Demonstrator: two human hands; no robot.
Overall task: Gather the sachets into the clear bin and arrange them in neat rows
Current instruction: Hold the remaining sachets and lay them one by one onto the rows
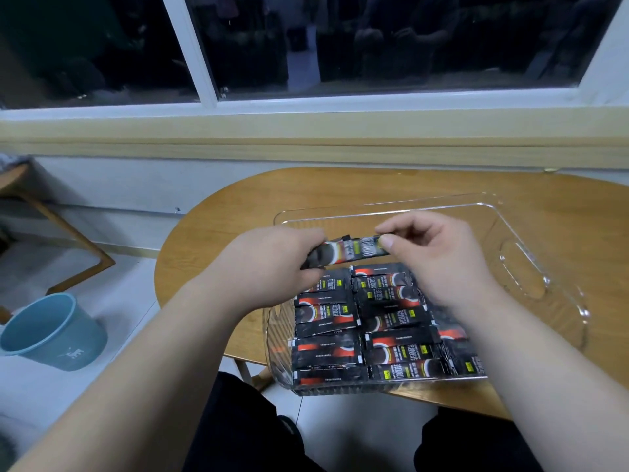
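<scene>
Gripping one sachet (350, 251) by both ends, left hand (272, 264) and right hand (437, 258), above the bin's (517, 267) middle. Probably light, limp, slick; best pinched at the sealed ends.

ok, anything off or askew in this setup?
The clear bin has its near-left corner hanging past the table edge, so it might tip. The laid sachets are mostly in rows, though a few in the middle column lie tilted. The left hand and right hand pinch one sachet above the bin.
</scene>
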